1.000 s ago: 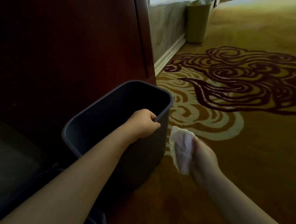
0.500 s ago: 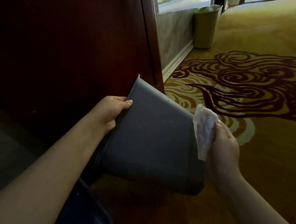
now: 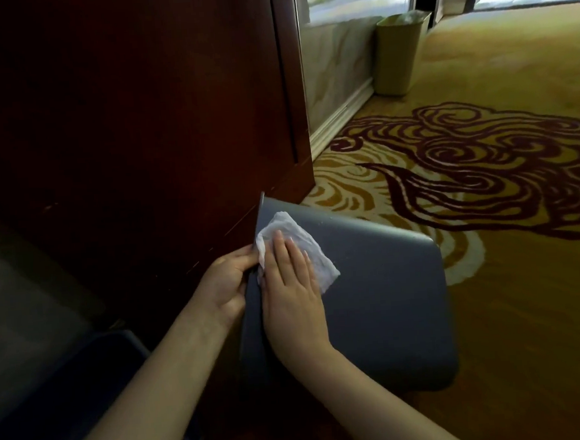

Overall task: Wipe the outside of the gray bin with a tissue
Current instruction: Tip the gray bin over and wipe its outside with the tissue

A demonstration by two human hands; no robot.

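Gray bin (image 3: 373, 300) lies tipped on its side on the patterned carpet (image 3: 491, 274), near-centre, w/ one broad outer wall facing up; its left edge sits next to the dark wood panel (image 3: 138, 127). Left hand (image 3: 226, 286) is curled round the bin's left edge, fingers clamped on it. Right hand (image 3: 291, 288) lies flat, fingers straight and spread a bit, palm down, pressing a white tissue (image 3: 295, 247) onto the upturned wall near the far-left corner; tissue pokes out past the fingertips on the far and right sides. Far off, by the wall, a tan bin (image 3: 400, 54) stands upright. A dark blue container (image 3: 71, 407) is at near left, partly under the left forearm.
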